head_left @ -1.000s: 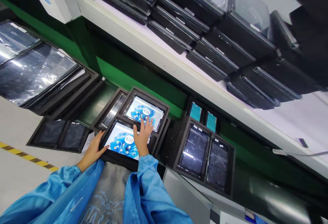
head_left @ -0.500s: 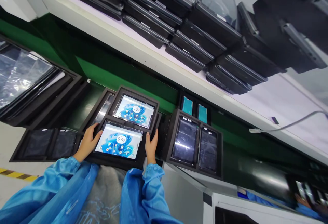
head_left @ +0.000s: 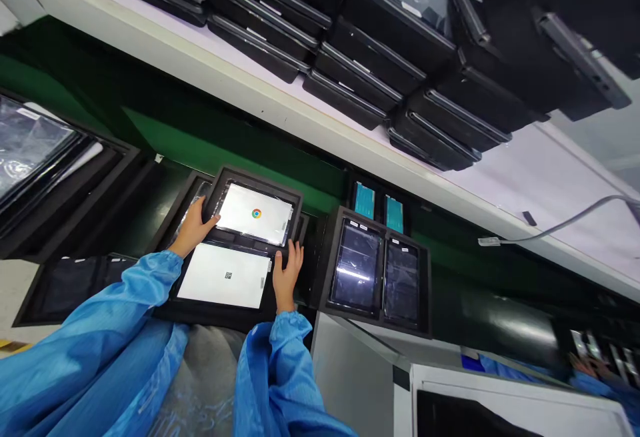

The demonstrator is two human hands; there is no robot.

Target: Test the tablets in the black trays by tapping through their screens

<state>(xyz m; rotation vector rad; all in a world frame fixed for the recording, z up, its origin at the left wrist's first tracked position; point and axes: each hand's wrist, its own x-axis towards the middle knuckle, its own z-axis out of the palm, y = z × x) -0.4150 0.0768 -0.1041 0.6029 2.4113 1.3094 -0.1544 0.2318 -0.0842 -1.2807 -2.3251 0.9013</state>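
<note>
Two lit tablets lie in a dark foam tray [head_left: 299,213] in front of me. The upper tablet [head_left: 240,217] shows a white screen with a round coloured logo. On the lower tablet [head_left: 215,280], the white screen carries a small dark square logo. My left hand [head_left: 193,227] is open at the upper tablet's left side, its thumb stretched to that tablet's lower left corner. With fingers apart, my right hand [head_left: 287,275] is at the right side, near the gap between the two tablets. Both hands are empty.
A second tray [head_left: 426,290] with two dark tablets stands to the right, and two teal-screened devices [head_left: 365,201] lie behind it. Stacked black tablet trays [head_left: 370,83] fill the shelf above. A grey cable [head_left: 550,231] hangs at right. More dark trays [head_left: 30,297] are at left.
Both screens have gone from blue home screens with clocks to white logo screens. My left hand has moved up from the lower tablet to the upper one; my right hand has shifted slightly.
</note>
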